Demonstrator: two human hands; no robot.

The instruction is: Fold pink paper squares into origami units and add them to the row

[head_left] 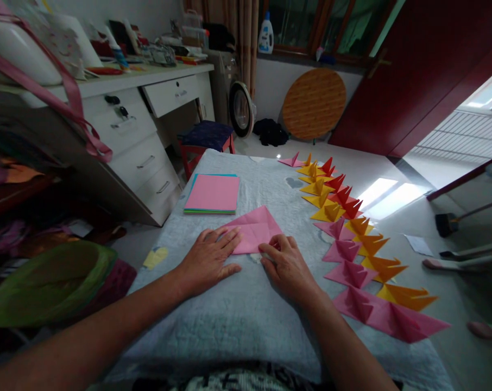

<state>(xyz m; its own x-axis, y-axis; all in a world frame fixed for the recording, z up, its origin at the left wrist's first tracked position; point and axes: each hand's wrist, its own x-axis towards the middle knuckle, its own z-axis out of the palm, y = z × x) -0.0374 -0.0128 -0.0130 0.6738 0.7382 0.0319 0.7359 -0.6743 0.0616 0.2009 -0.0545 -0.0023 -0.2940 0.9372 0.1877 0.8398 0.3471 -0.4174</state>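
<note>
A pink paper sheet point(256, 228), partly folded into a pointed shape, lies on the grey cloth-covered table point(246, 315). My left hand point(209, 258) lies flat with fingers stretched out, its fingertips pressing the sheet's left edge. My right hand point(284, 263) is at the sheet's lower right corner, fingers curled and pressed down on the fold there.
A stack of coloured paper point(213, 194) with pink on top lies farther back on the left. A long row of folded pink, orange, yellow and red paper shapes point(347, 239) runs along the right side. A white desk with drawers point(148, 141) stands left; a green bag point(46, 279) sits low left.
</note>
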